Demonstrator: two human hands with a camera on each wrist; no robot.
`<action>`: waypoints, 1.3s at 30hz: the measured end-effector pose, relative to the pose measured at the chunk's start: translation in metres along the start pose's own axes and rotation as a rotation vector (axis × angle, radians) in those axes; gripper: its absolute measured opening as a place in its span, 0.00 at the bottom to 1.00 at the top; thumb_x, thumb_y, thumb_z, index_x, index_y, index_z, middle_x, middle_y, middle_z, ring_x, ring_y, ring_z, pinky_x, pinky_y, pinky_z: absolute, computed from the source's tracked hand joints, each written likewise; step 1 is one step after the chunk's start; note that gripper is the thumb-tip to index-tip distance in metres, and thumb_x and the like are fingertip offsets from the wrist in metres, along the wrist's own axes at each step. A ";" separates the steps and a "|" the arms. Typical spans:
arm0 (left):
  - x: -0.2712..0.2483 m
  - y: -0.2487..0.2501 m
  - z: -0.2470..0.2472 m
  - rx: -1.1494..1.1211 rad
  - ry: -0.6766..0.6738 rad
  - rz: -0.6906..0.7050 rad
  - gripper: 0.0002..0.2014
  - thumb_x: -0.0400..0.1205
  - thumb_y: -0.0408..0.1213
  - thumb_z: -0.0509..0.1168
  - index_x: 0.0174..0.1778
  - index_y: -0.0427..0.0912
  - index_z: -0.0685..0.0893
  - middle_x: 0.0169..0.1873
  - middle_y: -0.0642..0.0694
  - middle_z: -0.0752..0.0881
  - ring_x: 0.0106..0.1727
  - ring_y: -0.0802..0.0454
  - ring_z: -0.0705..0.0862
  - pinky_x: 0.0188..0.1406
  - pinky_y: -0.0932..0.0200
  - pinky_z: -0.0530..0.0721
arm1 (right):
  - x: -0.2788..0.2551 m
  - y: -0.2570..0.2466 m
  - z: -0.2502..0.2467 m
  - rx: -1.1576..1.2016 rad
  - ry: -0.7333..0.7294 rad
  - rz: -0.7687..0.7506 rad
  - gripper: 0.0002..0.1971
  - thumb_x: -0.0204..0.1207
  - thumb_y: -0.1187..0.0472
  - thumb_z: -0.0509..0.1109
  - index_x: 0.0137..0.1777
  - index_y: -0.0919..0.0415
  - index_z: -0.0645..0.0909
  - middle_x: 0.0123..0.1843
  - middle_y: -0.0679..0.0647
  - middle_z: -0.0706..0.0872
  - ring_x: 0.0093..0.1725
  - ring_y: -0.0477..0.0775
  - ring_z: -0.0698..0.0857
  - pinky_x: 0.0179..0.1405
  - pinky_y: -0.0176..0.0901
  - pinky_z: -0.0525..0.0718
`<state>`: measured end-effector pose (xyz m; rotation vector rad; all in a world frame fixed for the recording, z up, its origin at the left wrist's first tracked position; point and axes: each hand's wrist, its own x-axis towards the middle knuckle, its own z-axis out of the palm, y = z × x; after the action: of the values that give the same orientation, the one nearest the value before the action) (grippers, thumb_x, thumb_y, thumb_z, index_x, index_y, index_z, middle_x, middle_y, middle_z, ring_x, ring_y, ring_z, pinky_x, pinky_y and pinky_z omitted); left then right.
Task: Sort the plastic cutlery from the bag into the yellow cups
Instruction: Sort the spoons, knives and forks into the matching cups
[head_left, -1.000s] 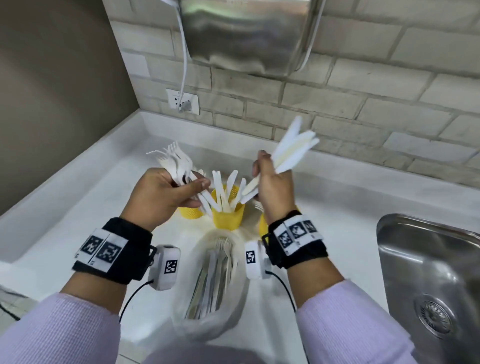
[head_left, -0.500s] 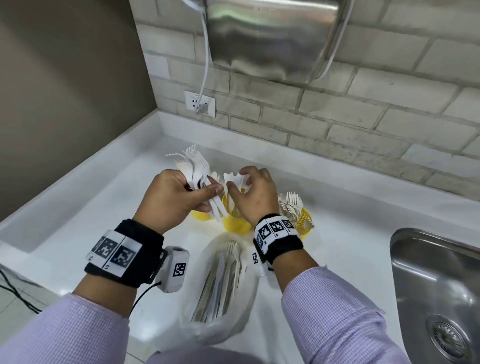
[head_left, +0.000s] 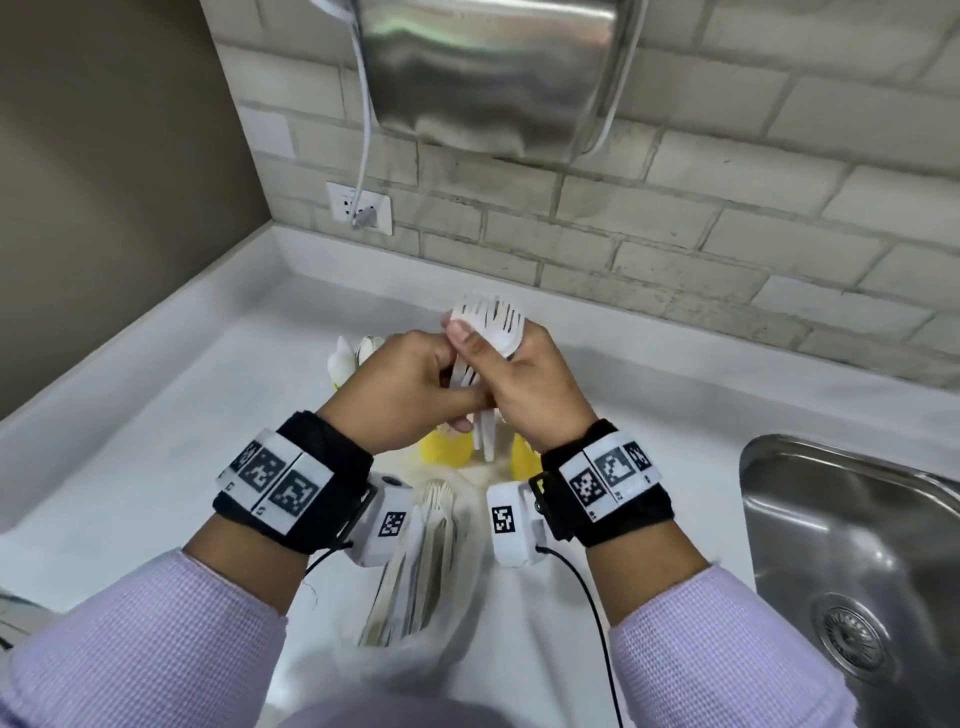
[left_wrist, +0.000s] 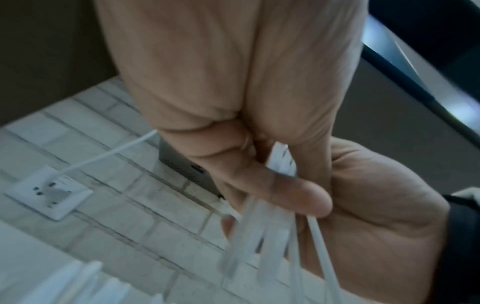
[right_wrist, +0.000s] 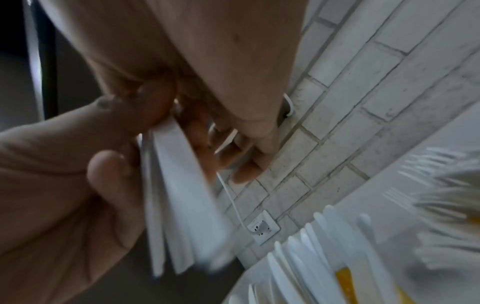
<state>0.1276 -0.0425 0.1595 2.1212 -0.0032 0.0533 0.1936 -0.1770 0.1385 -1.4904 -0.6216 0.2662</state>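
Both hands meet above the yellow cups (head_left: 448, 450) in the head view. They hold one bunch of white plastic forks (head_left: 491, 322), tines up. My left hand (head_left: 410, 387) curls round the handles (left_wrist: 262, 236). My right hand (head_left: 524, 395) grips the same bunch, thumb pressed on the fork heads, with the handles (right_wrist: 179, 195) running across its palm. White knives (right_wrist: 309, 246) stand in a yellow cup (right_wrist: 342, 281) below, and forks (right_wrist: 441, 185) fill a cup further right. The clear bag (head_left: 415, 566) of cutlery lies open near me.
A steel sink (head_left: 852, 545) is set into the white counter (head_left: 156, 447) at the right. A brick wall with a socket (head_left: 358, 208) and a steel dispenser (head_left: 493, 78) rises behind. A brown wall closes the left side. Spoons (head_left: 353, 356) stick up from the leftmost cup.
My right hand lowered its knives into the middle cup, let them go, then came over and took hold of the forks. My left hand moved right with the forks.
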 end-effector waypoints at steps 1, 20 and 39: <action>0.001 0.003 0.003 -0.022 -0.008 0.028 0.06 0.79 0.35 0.77 0.39 0.40 0.87 0.29 0.41 0.91 0.31 0.57 0.92 0.33 0.62 0.86 | -0.001 -0.002 -0.002 0.064 0.078 -0.006 0.25 0.82 0.48 0.70 0.56 0.75 0.81 0.37 0.62 0.85 0.33 0.63 0.86 0.32 0.62 0.85; 0.010 -0.056 0.115 0.710 -0.124 0.343 0.24 0.80 0.49 0.72 0.70 0.43 0.84 0.67 0.42 0.82 0.68 0.40 0.77 0.71 0.47 0.77 | -0.064 0.043 -0.072 0.299 0.806 0.061 0.10 0.82 0.64 0.76 0.46 0.63 0.77 0.21 0.53 0.67 0.19 0.51 0.63 0.23 0.41 0.68; 0.018 -0.074 0.120 0.725 -0.053 0.428 0.15 0.79 0.39 0.72 0.60 0.40 0.90 0.63 0.36 0.82 0.68 0.36 0.79 0.71 0.43 0.80 | -0.022 0.075 -0.048 -0.214 0.650 -0.011 0.11 0.72 0.66 0.80 0.50 0.53 0.84 0.45 0.46 0.89 0.46 0.46 0.88 0.51 0.43 0.88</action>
<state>0.1522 -0.1056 0.0341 2.8071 -0.5436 0.2883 0.2168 -0.2229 0.0627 -1.6594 -0.1349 -0.2999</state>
